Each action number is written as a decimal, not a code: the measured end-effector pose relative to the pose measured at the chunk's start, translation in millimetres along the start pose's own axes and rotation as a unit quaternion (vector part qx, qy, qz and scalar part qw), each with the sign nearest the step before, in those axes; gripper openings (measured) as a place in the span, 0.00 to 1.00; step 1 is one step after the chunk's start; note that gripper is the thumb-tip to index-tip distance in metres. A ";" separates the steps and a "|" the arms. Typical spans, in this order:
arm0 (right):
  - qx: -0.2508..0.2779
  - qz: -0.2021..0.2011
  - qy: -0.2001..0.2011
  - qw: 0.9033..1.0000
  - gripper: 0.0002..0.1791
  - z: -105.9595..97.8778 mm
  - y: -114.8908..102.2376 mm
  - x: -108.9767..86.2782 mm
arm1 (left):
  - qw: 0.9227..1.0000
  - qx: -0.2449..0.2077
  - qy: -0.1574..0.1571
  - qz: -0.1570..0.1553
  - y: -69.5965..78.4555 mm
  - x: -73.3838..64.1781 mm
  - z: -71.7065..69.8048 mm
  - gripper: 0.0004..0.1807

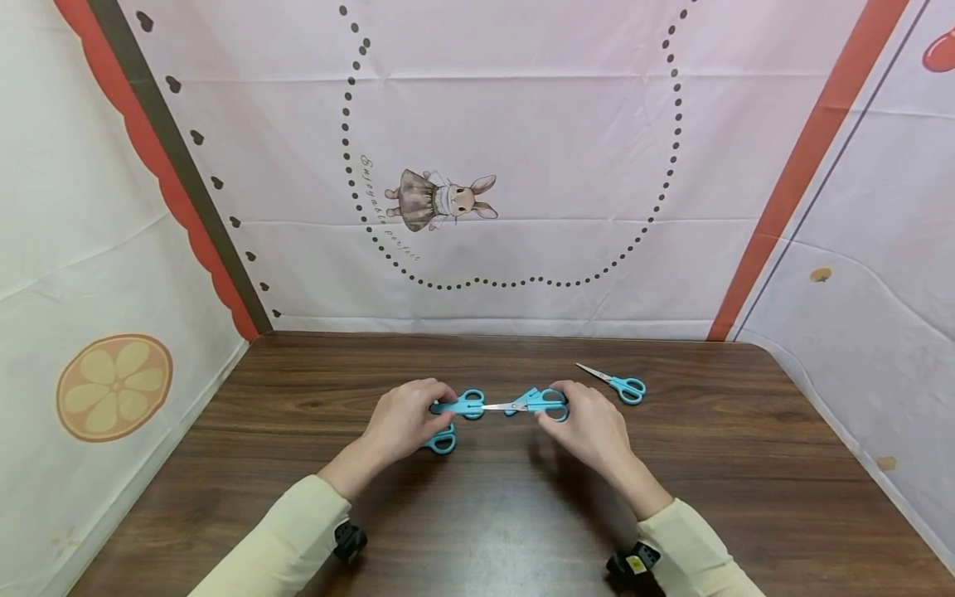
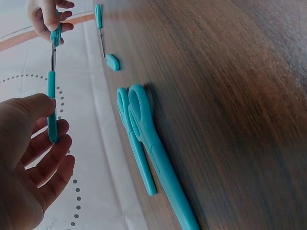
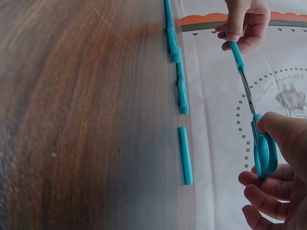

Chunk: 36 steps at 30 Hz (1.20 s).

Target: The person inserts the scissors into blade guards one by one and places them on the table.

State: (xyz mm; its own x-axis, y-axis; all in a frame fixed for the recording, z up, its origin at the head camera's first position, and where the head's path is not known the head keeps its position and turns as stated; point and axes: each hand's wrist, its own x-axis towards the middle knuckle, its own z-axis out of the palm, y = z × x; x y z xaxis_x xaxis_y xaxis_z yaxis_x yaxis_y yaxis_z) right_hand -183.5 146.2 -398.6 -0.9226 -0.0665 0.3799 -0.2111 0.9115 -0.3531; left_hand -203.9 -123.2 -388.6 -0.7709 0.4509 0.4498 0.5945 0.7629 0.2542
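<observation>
My left hand (image 1: 406, 416) pinches a teal blade cover (image 2: 52, 108) between thumb and fingers. Opposite it, my right hand (image 1: 589, 421) grips teal-handled scissors (image 3: 265, 151) by their finger loops. Their bare metal blades (image 3: 248, 93) point left, with the tip end inside the mouth of the cover. Both are held above the table in one line. Beneath the left hand lie two covered pairs of scissors, one nearer (image 2: 165, 167) and one farther (image 2: 141, 160) in the left wrist view.
A loose teal cover (image 3: 185, 155) lies on the wooden table (image 1: 485, 514) below the right hand. Uncovered scissors (image 1: 627, 389) lie farther back to the right, blades pointing back left. A printed white cloth (image 1: 537, 149) hangs behind the table, with more cloth along both sides.
</observation>
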 end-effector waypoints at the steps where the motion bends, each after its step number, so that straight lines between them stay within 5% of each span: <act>1: 0.000 0.000 0.000 1.000 0.24 0.1 -0.1 0.1 | 1.000 -0.002 -0.001 -0.001 0.3 0.4 0.5 0.06; 36: 0.000 -0.009 0.003 1.000 0.25 2.5 -5.7 -2.1 | 1.000 -0.003 -0.030 0.004 12.4 7.2 10.3 0.06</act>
State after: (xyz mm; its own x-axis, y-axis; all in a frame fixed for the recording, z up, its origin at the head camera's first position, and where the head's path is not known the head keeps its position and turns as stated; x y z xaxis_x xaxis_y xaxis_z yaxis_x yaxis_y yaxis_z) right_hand -181.2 140.1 -399.5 -0.9166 -0.0814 0.3914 -0.2287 0.9097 -0.3465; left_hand -204.4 -105.7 -391.0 -0.7780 0.4846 0.3999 0.6024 0.7562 0.2555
